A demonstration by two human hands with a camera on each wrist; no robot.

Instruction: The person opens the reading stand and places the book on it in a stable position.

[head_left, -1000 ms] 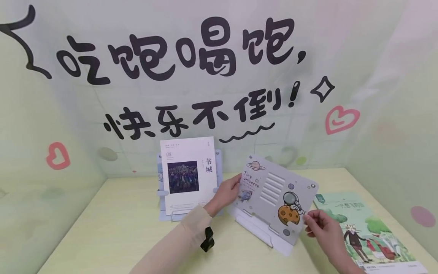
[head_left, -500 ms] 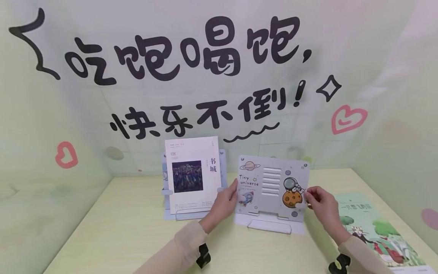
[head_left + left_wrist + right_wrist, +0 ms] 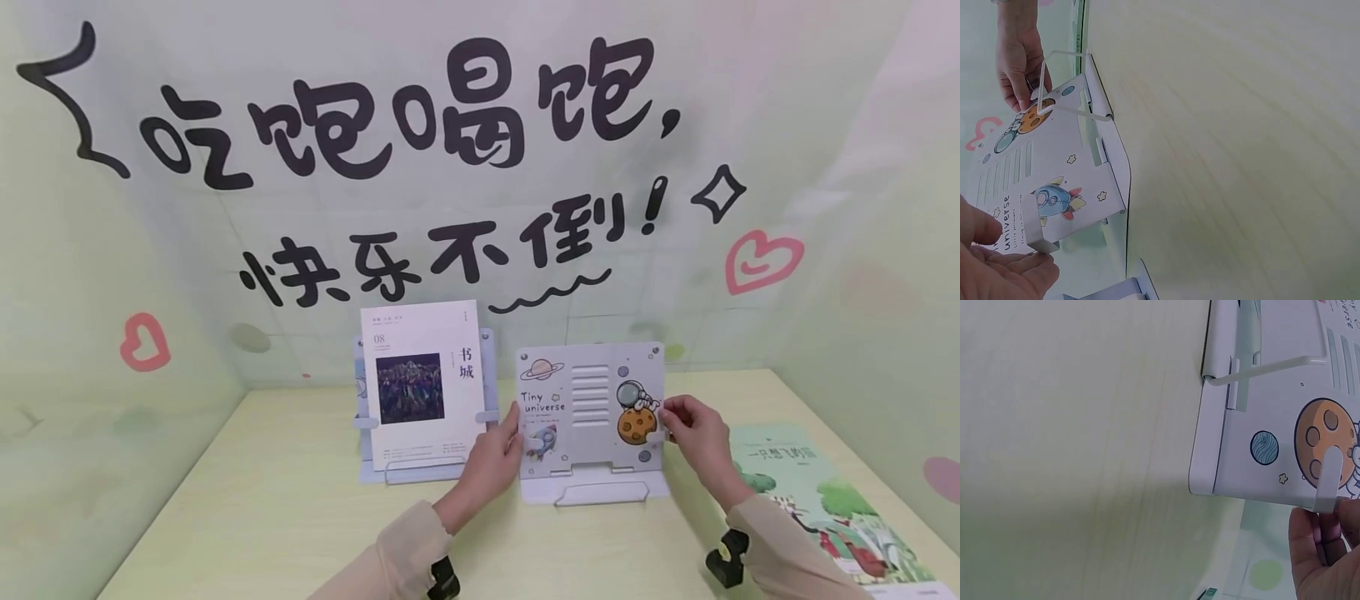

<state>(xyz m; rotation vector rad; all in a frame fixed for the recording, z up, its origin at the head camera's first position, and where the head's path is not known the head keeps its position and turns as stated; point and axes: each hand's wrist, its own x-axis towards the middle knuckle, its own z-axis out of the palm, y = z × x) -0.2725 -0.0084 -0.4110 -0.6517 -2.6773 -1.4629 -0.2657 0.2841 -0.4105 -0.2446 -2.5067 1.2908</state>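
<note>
A white book stand (image 3: pixel 592 446) printed with an astronaut, planets and "Tiny universe" stands upright on the table, facing me. My left hand (image 3: pixel 491 458) holds its left edge, thumb in front and fingers at the rim, near a white page clip (image 3: pixel 1034 225) in the left wrist view. At the right edge, my right hand (image 3: pixel 701 437) pinches the rim beside the other page clip (image 3: pixel 1329 481), seen in the right wrist view. A wire ledge (image 3: pixel 600 493) sticks out at the stand's foot. The backs of the fingertips are partly hidden.
Left of the stand, a white magazine (image 3: pixel 427 333) leans on a blue book stand (image 3: pixel 489 358), held by its clips. A green picture book (image 3: pixel 795 475) lies at the right, partly behind my right forearm. A printed curtain (image 3: pixel 480 200) hangs behind the pale table (image 3: pixel 285 517).
The white stand has turned from a slant to face straight forward and shifted slightly left. Both hands have stayed at its side edges. The magazine and green book lie as before.
</note>
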